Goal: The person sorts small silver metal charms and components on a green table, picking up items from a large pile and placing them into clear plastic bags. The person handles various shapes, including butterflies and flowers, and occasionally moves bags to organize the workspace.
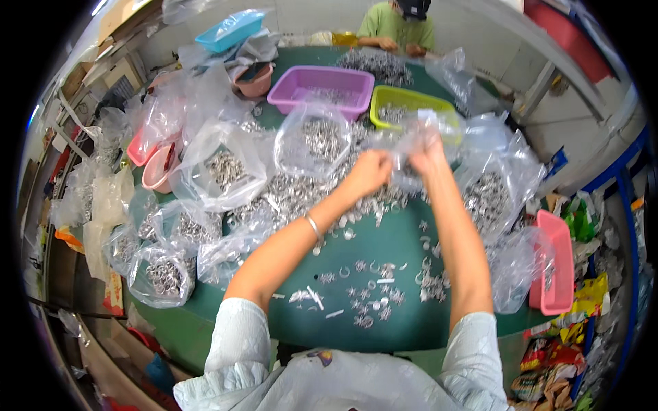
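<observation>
Both my arms reach out over a green table (336,274). My left hand (371,171) is closed on the near-left edge of a small see-through plastic bag (406,164). On the bag's other side my right hand (428,152) is raised, its fingers gripping the plastic; some of its fingers are blurred. What the bag contains is hard to make out. Beneath and around my hands lies a wide heap of small silvery metal pieces (295,195). Just beyond my right hand stands a lime-green basin (380,97) with more pieces in it.
A purple basin (274,94) stands farther back. Open plastic bags of metal parts (226,170) crowd the left side, and another bag (488,195) sits at the right beside a pink basin (563,274). Across the table a person in a green shirt (384,26) works at a dark heap.
</observation>
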`<state>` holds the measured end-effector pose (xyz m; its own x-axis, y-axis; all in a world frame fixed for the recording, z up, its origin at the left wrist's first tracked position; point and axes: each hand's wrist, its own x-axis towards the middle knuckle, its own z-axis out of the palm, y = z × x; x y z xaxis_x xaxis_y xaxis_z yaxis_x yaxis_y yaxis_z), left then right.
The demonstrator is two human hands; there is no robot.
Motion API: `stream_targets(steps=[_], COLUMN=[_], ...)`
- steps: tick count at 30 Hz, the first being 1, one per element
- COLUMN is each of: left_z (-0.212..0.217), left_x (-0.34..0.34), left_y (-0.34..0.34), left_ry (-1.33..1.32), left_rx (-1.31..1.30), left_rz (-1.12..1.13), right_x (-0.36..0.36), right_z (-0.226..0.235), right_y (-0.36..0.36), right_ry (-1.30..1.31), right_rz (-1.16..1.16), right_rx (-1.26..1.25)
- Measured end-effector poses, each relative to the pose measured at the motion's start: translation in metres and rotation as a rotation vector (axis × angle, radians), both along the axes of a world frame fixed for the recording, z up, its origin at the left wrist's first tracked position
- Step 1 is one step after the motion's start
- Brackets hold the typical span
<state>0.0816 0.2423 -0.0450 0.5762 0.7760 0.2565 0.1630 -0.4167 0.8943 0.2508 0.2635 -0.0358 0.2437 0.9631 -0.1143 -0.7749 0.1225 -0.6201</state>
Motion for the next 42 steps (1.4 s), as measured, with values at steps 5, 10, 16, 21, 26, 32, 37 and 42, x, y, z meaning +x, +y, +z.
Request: stream_targets(steps=[5, 10, 16, 21, 26, 32, 37, 42], left_z=[0.004, -0.005, -0.011, -0.051, -0.063, -0.057, -0.053, -0.039], left_x=[-0.001, 0.001, -0.012, -0.043, -0.051, -0.074, -0.092, -0.088], left_y=[0.020, 0.022, -0.046, -0.111, -0.148, -0.164, -0.172, -0.177], left_ry=[-0.110, -0.078, -0.086, 0.131, 0.391, 0.391, 0.213, -0.371], left_rx=[0.353, 0.284, 0.260, 0.567, 0.594, 0.481, 0.085, -1.185], left_rz=[0.535, 0.564, 0.462, -0.091, -0.426, -0.326, -0.133, -0.243], right_x=[0.005, -0.037, -0.013, -0.026, -0.030, -0.018, -0.018, -0.037], right_z=[0.011, 0.029, -0.016, -0.048, -0.055, -0.053, -0.037, -0.056], right_y=[-0.001, -0.098, -0.247, -0.297, -0.300, -0.316, -0.327, -0.295], right_ry=[-1.595, -1.746, -1.854, -1.947, -2.068, -1.900, -1.942, -2.122], right_rz=[0.079, -0.326, 0.098, -0.068, -0.216, -0.025, 0.032, -0.272], right_rx=[-0.313, 0.492, 0.075, -0.084, -0.168, -0.102, -0.280, -0.302])
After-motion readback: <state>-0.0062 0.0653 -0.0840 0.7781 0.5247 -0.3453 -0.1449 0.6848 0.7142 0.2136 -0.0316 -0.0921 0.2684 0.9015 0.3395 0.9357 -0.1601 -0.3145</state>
